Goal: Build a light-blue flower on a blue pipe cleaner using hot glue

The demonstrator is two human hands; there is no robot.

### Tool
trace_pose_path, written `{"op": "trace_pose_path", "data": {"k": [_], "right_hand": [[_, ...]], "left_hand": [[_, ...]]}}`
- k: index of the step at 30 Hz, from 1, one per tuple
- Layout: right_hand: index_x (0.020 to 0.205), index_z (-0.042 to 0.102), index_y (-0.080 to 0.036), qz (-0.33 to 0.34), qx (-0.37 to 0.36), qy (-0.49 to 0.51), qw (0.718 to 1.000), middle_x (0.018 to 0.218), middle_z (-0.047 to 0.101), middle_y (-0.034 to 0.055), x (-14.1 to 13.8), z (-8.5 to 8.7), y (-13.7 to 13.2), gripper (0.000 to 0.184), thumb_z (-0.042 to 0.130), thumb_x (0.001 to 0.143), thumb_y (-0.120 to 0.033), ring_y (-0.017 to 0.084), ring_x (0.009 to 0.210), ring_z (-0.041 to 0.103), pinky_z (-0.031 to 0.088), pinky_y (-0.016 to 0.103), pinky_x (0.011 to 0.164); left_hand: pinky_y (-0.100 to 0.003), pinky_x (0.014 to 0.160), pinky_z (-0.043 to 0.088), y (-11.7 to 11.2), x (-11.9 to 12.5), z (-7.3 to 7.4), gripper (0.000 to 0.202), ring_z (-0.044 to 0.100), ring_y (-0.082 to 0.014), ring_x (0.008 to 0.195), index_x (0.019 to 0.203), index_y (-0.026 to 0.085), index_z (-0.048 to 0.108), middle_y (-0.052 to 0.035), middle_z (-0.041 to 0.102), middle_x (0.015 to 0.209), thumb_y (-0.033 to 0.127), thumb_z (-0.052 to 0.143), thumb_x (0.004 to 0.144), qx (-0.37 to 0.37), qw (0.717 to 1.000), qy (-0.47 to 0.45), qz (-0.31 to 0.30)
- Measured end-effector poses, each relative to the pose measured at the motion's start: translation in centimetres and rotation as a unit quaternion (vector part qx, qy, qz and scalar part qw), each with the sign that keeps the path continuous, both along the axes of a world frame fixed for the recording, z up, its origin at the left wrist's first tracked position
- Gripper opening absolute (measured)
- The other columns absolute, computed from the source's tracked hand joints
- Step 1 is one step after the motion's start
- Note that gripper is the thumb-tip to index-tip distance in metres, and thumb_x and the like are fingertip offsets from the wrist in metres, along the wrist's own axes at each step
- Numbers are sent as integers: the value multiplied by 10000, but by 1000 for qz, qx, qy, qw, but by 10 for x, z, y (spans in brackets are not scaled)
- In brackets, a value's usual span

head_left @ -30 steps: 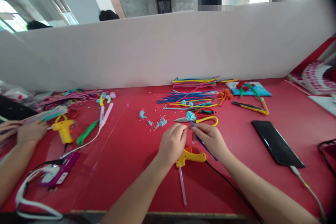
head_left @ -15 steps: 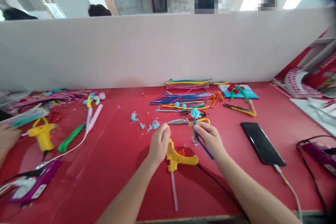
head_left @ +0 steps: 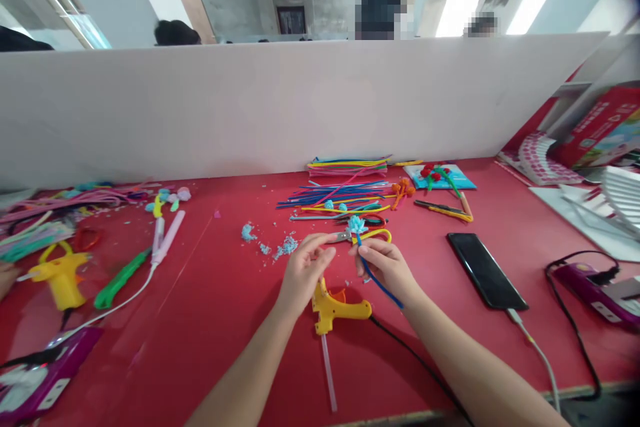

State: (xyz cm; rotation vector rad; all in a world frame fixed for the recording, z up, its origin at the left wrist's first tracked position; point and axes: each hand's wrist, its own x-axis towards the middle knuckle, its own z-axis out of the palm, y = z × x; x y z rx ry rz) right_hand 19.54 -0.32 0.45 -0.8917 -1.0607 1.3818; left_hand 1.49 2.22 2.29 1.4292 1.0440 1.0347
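My right hand [head_left: 389, 271] pinches a dark blue pipe-cleaner stem [head_left: 379, 283], which slants down toward the wrist. At its upper end sits a light blue fuzzy pipe-cleaner flower [head_left: 357, 224]. To the left, my left hand [head_left: 306, 275] is raised with fingers stretched toward the flower and thumb apart; I see nothing held in it. Just below that hand lies a yellow glue gun [head_left: 333, 310] with a clear glue stick [head_left: 329, 373] in its back end. Behind both hands are scissors with yellow handles [head_left: 375, 235], partly covered by the left fingers.
Light blue fluff scraps [head_left: 286, 247] lie behind my left hand. Pipe cleaners [head_left: 335, 195] are bundled toward the white partition [head_left: 280, 107]. A phone [head_left: 486, 270] lies at right, on a charging cable. Another yellow glue gun [head_left: 63, 277] and a purple power strip [head_left: 47, 373] are at left.
My left hand has gone from closed to fingers spread, reaching a little toward the flower. The right hand still holds the stem. The whole view has shifted slightly.
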Motion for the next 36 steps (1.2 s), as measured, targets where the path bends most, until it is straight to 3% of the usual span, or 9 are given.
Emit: {"op": "trace_pose_path", "data": {"k": [5,9,13,17,24,27,30,32,36], "right_hand": [[730,698,-178,34,5,-1,999,555,616,-2,-7,-3,-3,251,662,815,-411,106,501,519,422,242,529],[700,691,-173,32,2,-5,999,544,612,-2,-7,-1,-2,258,679,800,-410,108,497,522,425,245,530],[769,716,-170,1,-6,0,1000,532,596,-10,-5,-1,-1,254,675,798,-418,101,471,499,400,233,481],[785,718,-165,-81,-8,18,997,543,591,-9,1,-2,6,255,681,787,-417,102,482,491,386,227,463],[834,690,-182,-307,18,71,949,613,583,-26,41,3,24,227,686,766,-399,95,535,498,390,225,501],[828,690,-182,-347,24,76,934,602,574,-30,51,5,26,224,700,747,-390,90,529,486,380,225,497],[807,695,-177,-343,18,70,937,580,570,-27,49,4,25,231,718,727,-392,93,519,480,375,226,487],[797,699,-174,-328,14,63,943,576,570,-23,44,1,25,235,721,725,-397,94,519,481,371,223,482],[807,712,-169,-295,11,47,954,588,578,-14,37,-6,25,256,707,744,-417,91,506,475,370,226,479]], "left_hand": [[-225,512,386,-6,20,6,262,488,-94,584,958,199,733,-56,617,1006,396,648,808,-16,999,-40,-9],[-235,711,449,-8,25,6,125,581,-163,829,760,182,712,-47,627,917,306,707,764,14,998,-61,28],[-212,513,369,-12,18,6,188,482,-106,598,785,191,635,-9,591,776,360,593,856,13,995,-82,57],[-218,434,264,-14,6,2,339,375,-91,492,709,196,525,13,527,668,444,444,926,5,992,-93,91],[-244,454,268,-4,-18,-12,519,297,-86,421,473,200,361,50,352,434,479,525,879,-18,992,-9,123],[-230,472,293,0,-23,-15,422,365,-96,457,524,194,448,51,410,475,447,609,820,-29,993,30,108],[-217,518,359,4,-27,-17,225,466,-106,541,757,191,574,42,531,642,364,711,715,-32,994,46,98],[-220,548,394,5,-29,-16,275,491,-103,559,903,188,593,34,569,717,330,712,700,-34,994,47,91],[-221,514,376,2,-30,-11,222,452,-93,482,793,174,588,46,532,584,391,635,784,-37,995,61,76]]}}
